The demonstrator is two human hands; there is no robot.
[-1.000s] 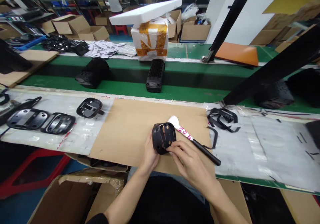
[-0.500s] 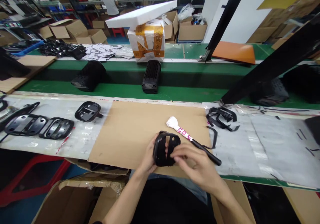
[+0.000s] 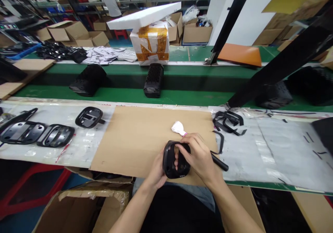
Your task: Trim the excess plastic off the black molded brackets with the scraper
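A black plastic cover (image 3: 168,163), rounded square with a slot through its middle, is tilted up above the brown cardboard sheet (image 3: 135,136). My left hand (image 3: 157,170) is wrapped round its left side, and some fingers show through the slot from behind. At the upper right rim, my right hand (image 3: 200,156) grips the cover between thumb and fingers. Beneath that hand lies a black-handled stick (image 3: 220,162) with a white wrapped head (image 3: 178,127); its middle is hidden. A bent black strip (image 3: 221,143) rests just right of the cardboard.
Similar black covers (image 3: 56,135) lie at the left, with a single one (image 3: 89,117) nearer the cardboard. Loose black strips (image 3: 229,122) are heaped at the right. Black housings (image 3: 153,81) stand on the green belt (image 3: 122,87) behind. A dark slanted post (image 3: 273,66) rises at the right.
My right hand has moved up from the cover's lower right to its upper rim, now covering part of the stick. The cover has turned slightly and sits a little lower and further right.
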